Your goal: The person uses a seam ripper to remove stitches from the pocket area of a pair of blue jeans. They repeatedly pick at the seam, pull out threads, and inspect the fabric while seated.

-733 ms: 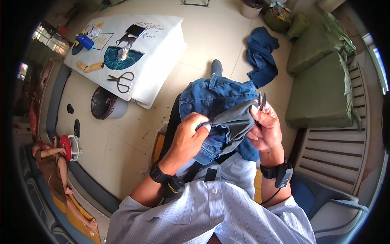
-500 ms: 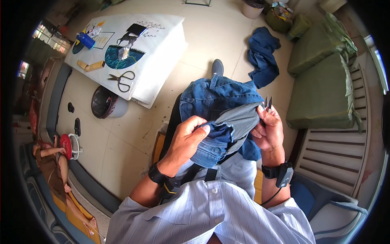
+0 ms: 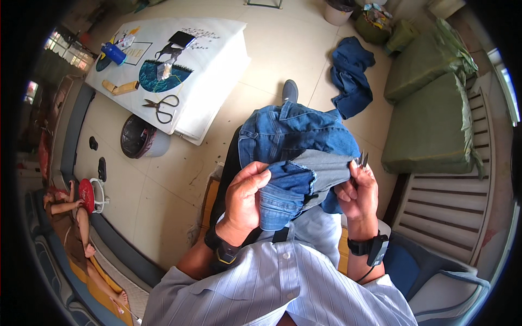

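Holds a blue denim garment (image 3: 296,127) bunched across the lap (image 3: 315,225), seemingly for support from below. Pinches a fold of it in the left hand (image 3: 244,198), thumb pressed toward curled fingers; cannot tell how the fingertips sit behind the fabric. Grips the attached grey cloth (image 3: 326,164) by its outer end in the right hand (image 3: 359,191), likewise closed, apparently to spread the frayed edge (image 3: 314,182) open between both. Carries small snips (image 3: 364,159) in that same right hand, tips jutting past the fingers, probably to leave thumb and forefinger free for gripping. On the desk (image 3: 220,60), by the near edge toward its right corner, large scissors (image 3: 157,105), perhaps for easy reach; farther left along that edge, a tan folded strip (image 3: 122,87). Beneath that edge, on the floor (image 3: 258,60), a bin (image 3: 157,145).
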A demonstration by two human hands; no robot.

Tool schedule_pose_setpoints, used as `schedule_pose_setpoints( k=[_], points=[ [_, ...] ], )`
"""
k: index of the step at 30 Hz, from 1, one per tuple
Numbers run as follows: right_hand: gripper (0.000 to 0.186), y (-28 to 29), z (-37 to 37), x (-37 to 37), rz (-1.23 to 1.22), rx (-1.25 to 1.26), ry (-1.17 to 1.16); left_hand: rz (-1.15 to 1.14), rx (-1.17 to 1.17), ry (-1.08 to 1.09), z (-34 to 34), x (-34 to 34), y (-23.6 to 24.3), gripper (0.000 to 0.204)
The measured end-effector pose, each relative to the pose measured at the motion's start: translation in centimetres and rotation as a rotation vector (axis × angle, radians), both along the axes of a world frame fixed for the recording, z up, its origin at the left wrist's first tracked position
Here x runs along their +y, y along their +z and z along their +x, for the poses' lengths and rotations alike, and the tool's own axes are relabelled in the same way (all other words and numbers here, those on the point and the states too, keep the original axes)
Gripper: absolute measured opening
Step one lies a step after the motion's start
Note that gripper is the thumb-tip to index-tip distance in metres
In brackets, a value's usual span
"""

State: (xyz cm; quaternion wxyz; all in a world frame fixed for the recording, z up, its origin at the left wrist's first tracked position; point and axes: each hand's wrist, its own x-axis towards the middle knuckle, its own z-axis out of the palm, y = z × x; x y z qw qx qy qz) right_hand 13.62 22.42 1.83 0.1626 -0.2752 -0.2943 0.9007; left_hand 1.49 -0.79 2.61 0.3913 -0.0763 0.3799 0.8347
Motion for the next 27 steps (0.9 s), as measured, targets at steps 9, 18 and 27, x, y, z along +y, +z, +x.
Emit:
schedule_pose_setpoints(
  k=[9, 18, 27],
  points=[
    [0.018, 0.1, 6.0, 0.2, 0.747, -0.44, 0.172, -0.207, 0.407, -0.156, 0.5, -0.3, -0.6, 0.012],
    [0.032, 6.3, 0.4, -4.8, 1.499, -0.138, 0.246, -0.408, 0.936, -0.279, 1.7, 0.5, 2.6, 0.012],
    [0.022, 3.8, 2.6, -4.3, 0.688, -0.139, 0.285, -0.402, 1.063, -0.331, 1.6, 0.8, 1.4, 0.007]
  ],
)
